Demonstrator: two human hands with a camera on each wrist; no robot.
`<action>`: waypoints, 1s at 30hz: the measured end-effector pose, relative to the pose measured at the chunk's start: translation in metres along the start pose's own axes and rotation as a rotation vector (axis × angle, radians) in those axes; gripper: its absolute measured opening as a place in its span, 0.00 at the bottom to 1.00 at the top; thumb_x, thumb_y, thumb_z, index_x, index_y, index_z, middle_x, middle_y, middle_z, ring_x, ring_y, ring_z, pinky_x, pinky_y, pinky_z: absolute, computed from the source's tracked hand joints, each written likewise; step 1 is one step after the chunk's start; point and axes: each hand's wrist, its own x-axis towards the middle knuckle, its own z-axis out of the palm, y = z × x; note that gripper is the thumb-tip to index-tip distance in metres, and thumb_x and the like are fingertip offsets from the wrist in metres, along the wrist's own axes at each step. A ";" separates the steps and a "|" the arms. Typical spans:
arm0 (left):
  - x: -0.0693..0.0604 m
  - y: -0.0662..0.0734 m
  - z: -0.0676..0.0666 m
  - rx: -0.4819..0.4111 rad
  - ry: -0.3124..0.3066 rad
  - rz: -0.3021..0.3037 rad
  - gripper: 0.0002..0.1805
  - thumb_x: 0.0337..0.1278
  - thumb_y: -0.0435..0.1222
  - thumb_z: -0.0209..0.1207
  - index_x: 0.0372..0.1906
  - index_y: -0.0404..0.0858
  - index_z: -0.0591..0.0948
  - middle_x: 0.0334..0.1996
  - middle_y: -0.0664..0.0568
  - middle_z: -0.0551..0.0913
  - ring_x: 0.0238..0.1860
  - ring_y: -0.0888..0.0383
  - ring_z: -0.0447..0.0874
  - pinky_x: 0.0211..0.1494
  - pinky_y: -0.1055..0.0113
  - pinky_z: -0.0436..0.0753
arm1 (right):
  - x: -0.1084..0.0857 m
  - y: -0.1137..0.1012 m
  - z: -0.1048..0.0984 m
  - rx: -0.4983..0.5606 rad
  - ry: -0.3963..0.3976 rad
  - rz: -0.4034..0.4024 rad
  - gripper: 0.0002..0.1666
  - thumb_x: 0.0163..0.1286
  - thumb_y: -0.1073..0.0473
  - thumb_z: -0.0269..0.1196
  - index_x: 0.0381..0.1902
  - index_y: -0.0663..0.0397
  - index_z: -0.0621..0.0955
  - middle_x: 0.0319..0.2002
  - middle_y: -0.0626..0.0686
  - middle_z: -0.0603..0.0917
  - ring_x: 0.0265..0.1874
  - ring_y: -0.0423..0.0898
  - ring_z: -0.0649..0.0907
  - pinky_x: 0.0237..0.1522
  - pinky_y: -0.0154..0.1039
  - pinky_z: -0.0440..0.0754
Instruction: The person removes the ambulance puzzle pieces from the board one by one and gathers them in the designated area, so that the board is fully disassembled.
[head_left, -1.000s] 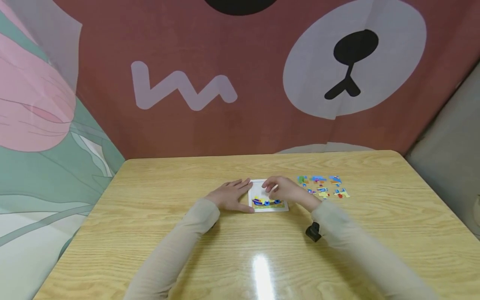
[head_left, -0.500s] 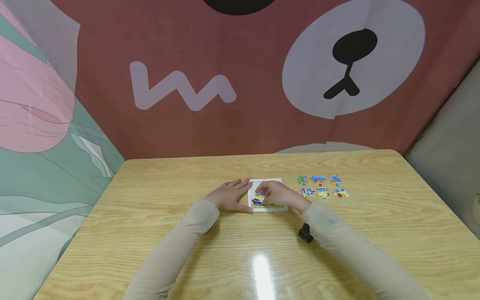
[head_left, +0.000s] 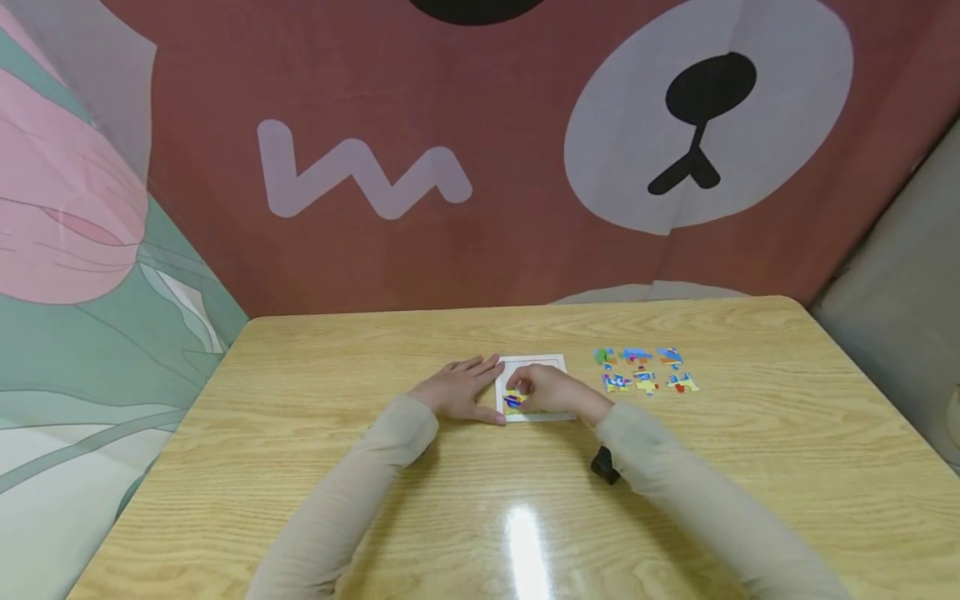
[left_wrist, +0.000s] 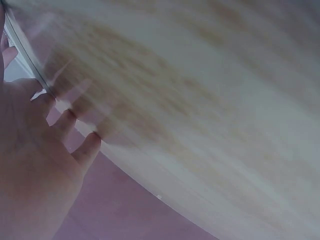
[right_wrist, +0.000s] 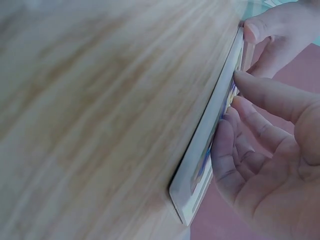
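A square white puzzle tray [head_left: 532, 418] lies on the table, with colourful puzzle pieces along its near side. My left hand [head_left: 456, 392] is spread flat beside it, fingertips and thumb against the tray's left edge. Over the tray, my right hand [head_left: 553, 388] has thumb and fingers curled down at a blue-and-yellow puzzle piece [head_left: 513, 398] in the near left corner, seeming to pinch it; the fingers partly hide it. In the right wrist view the right thumb and fingertips [right_wrist: 240, 77] meet the pieces just inside the tray's rim. The right hand covers much of the tray.
To the right of the tray, several loose puzzle pieces [head_left: 645, 383] lie in two rows on the wooden table [head_left: 360, 350]. A printed cloth wall [head_left: 360, 258] stands behind the table's far edge. Both wrists wear cameras; the right one [head_left: 605, 465] shows dark below the sleeve.
My right hand has moved left across the tray, from its right part to the pieces at the near left, its fingers drawing closer together. The left hand stays put at the tray's edge.
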 end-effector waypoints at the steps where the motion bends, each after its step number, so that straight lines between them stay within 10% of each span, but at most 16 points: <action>1: 0.000 0.000 0.000 0.001 -0.001 -0.001 0.51 0.55 0.67 0.52 0.77 0.53 0.43 0.78 0.63 0.37 0.79 0.55 0.39 0.79 0.49 0.46 | 0.000 0.000 0.000 -0.004 -0.001 0.002 0.21 0.57 0.69 0.66 0.50 0.65 0.79 0.37 0.56 0.81 0.38 0.45 0.77 0.44 0.38 0.78; 30: -0.002 0.001 -0.002 -0.038 -0.017 -0.005 0.51 0.55 0.66 0.52 0.77 0.53 0.42 0.78 0.62 0.37 0.79 0.54 0.37 0.79 0.50 0.44 | 0.001 0.000 0.002 -0.003 -0.021 0.006 0.17 0.61 0.70 0.65 0.48 0.61 0.75 0.36 0.55 0.77 0.35 0.45 0.74 0.39 0.36 0.74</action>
